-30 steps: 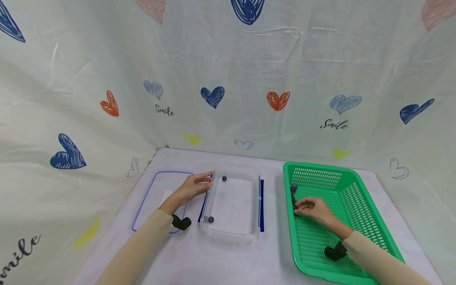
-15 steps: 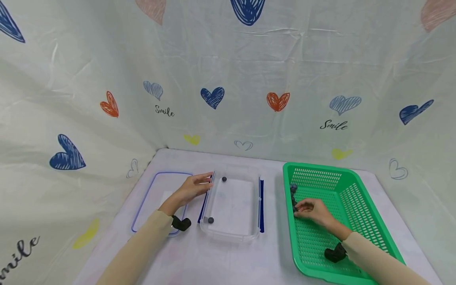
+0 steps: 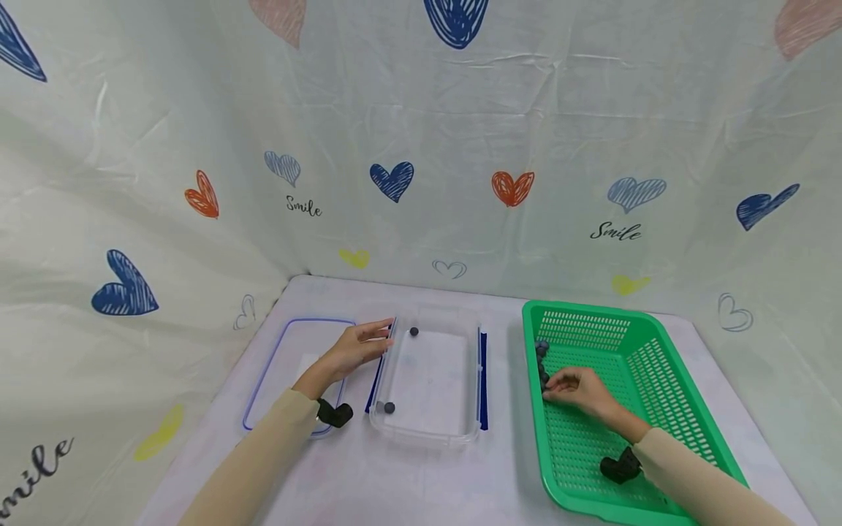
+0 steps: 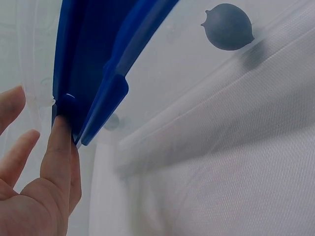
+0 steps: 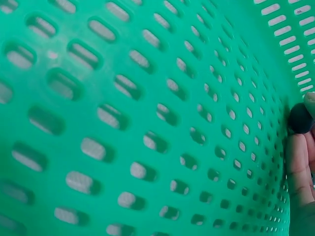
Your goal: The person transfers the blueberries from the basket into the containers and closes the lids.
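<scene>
In the head view my left hand [image 3: 351, 352] is beside the left wall of a clear plastic box [image 3: 427, 440], its fingers fairly straight at the rim. The left wrist view shows a fingertip against the box's hanging blue latch flap [image 4: 106, 110]. Two dark blueberries [image 3: 389, 408] lie apart inside the box; one blueberry [image 4: 229, 27] shows large through the clear wall. My right hand [image 3: 579, 387] reaches into the green basket [image 3: 684, 394] by its left wall. There it pinches a blueberry [image 5: 300, 119] between thumb and finger. More blueberries [image 3: 541, 346] line that wall, partly hidden by the fingers.
Left of the box lies a clear lid with a blue rim [image 3: 270, 365], partly under my left forearm. Another blue latch flap [image 3: 484, 380] sticks out on the box's right side. A heart-printed sheet [image 3: 454, 131] hangs behind the white-covered table [image 3: 421, 489].
Both hands stay almost in place. The right fingers have shifted very slightly among the blueberries by the basket's wall; the blueberries in the box lie as before.
</scene>
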The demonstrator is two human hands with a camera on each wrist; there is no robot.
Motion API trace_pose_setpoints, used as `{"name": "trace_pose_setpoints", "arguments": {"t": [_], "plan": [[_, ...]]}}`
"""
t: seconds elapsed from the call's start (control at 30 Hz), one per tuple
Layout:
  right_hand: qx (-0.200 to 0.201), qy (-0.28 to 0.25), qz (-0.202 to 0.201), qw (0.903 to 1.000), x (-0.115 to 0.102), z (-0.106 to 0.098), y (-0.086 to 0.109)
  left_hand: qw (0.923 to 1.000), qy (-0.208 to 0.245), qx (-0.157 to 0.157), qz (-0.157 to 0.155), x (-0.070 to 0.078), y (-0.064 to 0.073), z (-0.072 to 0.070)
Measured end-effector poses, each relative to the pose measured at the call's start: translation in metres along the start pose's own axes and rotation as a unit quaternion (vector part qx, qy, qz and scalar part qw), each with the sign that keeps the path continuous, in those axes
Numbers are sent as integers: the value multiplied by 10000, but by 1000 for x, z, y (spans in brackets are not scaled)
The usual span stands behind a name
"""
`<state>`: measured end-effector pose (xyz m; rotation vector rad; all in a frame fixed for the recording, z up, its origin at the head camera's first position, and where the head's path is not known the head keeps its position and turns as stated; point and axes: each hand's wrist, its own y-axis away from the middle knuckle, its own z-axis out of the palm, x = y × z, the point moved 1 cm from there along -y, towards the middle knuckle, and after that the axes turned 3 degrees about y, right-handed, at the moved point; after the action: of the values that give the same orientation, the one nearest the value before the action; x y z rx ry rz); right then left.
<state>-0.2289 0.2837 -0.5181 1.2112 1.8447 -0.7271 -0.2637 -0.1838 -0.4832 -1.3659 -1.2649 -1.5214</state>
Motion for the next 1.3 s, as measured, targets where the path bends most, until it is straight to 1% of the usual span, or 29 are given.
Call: {"name": "trace_pose_setpoints", "arguments": {"t": [0.3,0.53,0.73,0.87,1.1,1.3], "plan": [[-50,-21,84,9999,-7,-5,1,10000,-43,47,-28,-1,0,-1],[154,-88,109,9998,-10,-9,0,10000,27,47,-75,-1,1,-1],[254,-52,229,9994,-12,-13,-2,10000,52,-12,5,-1,-1,-1],[329,-89,230,9992,-18,-17,-2,10000,23,2,-6,1,0,0],[479,-253,352,9979,-28,-26,-5,10000,-2,-6,-25,1,1,0],[679,18,352,9971,-39,-34,-8,9999,57,-61,-71,2,0,-1]]}}
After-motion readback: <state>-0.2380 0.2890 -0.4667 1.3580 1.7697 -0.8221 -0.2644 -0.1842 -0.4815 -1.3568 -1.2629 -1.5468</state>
